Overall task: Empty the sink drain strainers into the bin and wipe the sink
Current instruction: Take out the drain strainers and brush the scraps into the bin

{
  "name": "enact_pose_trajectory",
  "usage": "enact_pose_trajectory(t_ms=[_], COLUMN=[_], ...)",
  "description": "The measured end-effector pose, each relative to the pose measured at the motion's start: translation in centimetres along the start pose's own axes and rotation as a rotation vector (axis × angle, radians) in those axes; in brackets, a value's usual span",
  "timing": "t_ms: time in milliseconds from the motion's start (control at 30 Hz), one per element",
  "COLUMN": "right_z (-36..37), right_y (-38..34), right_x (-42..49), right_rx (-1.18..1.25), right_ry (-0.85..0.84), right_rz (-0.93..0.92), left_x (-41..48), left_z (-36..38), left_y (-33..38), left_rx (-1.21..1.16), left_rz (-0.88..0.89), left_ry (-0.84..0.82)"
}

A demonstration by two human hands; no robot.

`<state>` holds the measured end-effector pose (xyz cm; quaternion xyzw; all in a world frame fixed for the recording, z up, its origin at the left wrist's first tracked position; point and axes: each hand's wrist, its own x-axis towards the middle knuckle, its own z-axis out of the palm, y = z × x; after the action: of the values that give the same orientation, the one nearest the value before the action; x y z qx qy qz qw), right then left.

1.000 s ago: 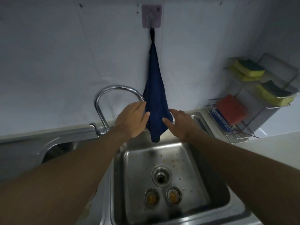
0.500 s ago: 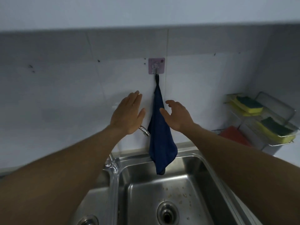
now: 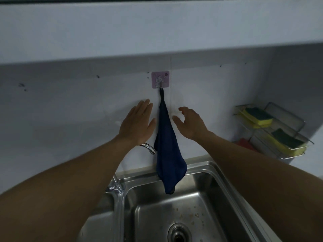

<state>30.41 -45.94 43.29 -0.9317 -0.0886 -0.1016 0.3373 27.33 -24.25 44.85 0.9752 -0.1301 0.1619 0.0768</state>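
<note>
Hanging between the two hands is the dark blue cloth (image 3: pixel 167 154), looped on a purple stick-on hook (image 3: pixel 160 79) just above the fingertips. Left hand (image 3: pixel 138 123) is flat with fingers straight, right hand (image 3: pixel 190 123) is loosely curled. Both are empty and just beside the cloth. Sink (image 3: pixel 197 182) sits below the wrists, crumbs (image 3: pixel 190 215) scattered near its drain (image 3: pixel 179 233). Tap spout (image 3: pixel 148 147) pokes out under the left hand, and a wire rack (image 3: pixel 295 119) with sponges (image 3: pixel 258 116) is off past the right hand.

Navy cloth (image 3: pixel 167 151), lilac hook plate (image 3: pixel 160 79) with a cartoon figure, yellow-and-green sponges (image 3: pixel 258 116), steel-grey sink (image 3: pixel 208 173).
</note>
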Motion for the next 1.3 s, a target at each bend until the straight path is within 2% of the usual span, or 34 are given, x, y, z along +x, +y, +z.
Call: enact_pose_trajectory(t_ms=[400, 633, 833, 1067, 1300], right_z=[-4.1, -6.6, -8.4, -9.8, -9.6], right_y=[6.0, 10.4, 15.6, 23.0, 28.7], right_x=[-7.9, -15.8, -21.1, -23.0, -21.6], right_rx=[-0.17, -0.233, -0.253, -0.277, -0.265], right_ry=[0.047, 0.081, 0.094, 0.085, -0.027], right_rz=[0.174, 0.359, 0.478, 0.525, 0.558], left_x=[-0.3, -1.9, -3.7, -3.5, -2.5], left_z=[2.5, 5.7, 9.0, 13.8, 19.0], left_y=[6.9, 13.8, 20.2, 25.9, 30.7], left_rx=[-0.147, -0.267, -0.343, -0.303, -0.271], left_rz=[0.149, 0.314, 0.384, 0.322, 0.277], left_ry=[-0.085, -0.21, -0.299, -0.49, -0.616])
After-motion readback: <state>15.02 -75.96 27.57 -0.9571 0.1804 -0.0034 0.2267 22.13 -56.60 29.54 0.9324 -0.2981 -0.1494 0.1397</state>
